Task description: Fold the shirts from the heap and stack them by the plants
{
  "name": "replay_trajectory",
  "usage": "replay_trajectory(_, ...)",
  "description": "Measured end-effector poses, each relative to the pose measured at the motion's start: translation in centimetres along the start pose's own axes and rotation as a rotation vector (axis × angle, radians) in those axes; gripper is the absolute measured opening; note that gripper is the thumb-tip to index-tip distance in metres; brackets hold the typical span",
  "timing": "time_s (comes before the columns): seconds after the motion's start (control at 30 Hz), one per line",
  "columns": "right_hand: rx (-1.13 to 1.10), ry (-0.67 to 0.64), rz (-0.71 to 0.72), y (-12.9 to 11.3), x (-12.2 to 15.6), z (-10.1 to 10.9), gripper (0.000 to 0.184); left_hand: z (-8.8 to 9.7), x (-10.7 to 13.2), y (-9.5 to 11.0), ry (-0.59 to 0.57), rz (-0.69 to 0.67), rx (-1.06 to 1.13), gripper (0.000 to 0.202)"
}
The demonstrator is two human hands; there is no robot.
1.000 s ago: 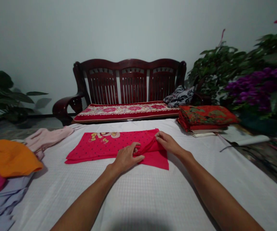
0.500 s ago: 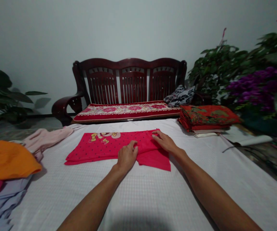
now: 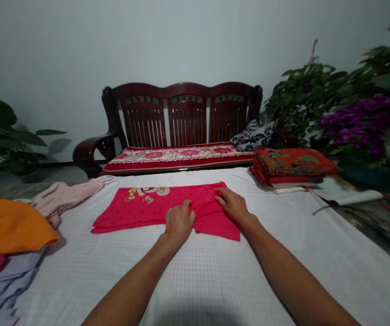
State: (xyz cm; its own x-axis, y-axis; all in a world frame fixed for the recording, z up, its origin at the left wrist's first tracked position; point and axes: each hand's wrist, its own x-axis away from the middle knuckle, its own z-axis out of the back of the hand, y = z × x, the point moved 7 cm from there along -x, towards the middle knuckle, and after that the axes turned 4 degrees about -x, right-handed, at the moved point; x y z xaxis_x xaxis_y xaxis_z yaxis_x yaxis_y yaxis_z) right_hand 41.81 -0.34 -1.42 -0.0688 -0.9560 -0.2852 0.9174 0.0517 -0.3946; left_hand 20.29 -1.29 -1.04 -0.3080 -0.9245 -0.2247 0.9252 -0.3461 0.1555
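A pink-red T-shirt [image 3: 140,208] with dark dots and a yellow cartoon print lies folded lengthwise on the white checked cloth. Its plain sleeve [image 3: 215,226] points towards me at the right end. My left hand [image 3: 178,222] rests on the shirt's near edge beside the sleeve, fingers bent in and closed on the fabric; the fingertips are partly hidden. On the right end of the shirt lies my right hand [image 3: 235,207], its bent fingers and thumb apart and touching the cloth. Creases run across the fabric between both hands.
Orange clothing [image 3: 15,226], pale pink clothing [image 3: 66,197] and lavender clothing [image 3: 8,280] lie at left. A folded red patterned stack [image 3: 293,163] sits at the back right. Behind stands a dark wooden bench [image 3: 188,117]; purple flowers [image 3: 361,120] are at right.
My right hand has shifted slightly down and towards me over the shirt's right end, and the fabric there lies flatter. My left hand has stayed nearly in place.
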Motion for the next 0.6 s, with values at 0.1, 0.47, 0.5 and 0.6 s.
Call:
replay_trajectory(0.1, 0.013, 0.080, -0.039, 0.1, 0.0, 0.8, 0.030, 1.0, 0.3, 0.2, 0.126, -0.066, -0.012, 0.037)
replay_trajectory(0.47, -0.055, -0.152, 0.345, -4.5, 2.5, -0.7, 0.051, -1.3, 1.8, 3.0, 0.002, -0.530, 0.057, 0.057)
replay_trajectory(0.5, -0.015, -0.207, 0.348, -4.4, 2.8, -1.3, 0.055, -1.6, 2.0, 2.8, -0.032, -0.518, 0.036, 0.061)
replay_trajectory(0.6, 0.095, -0.270, 0.334, -3.8, 3.1, -2.2, 0.060, -2.2, 2.3, 2.3, -0.082, -0.465, -0.009, 0.067)
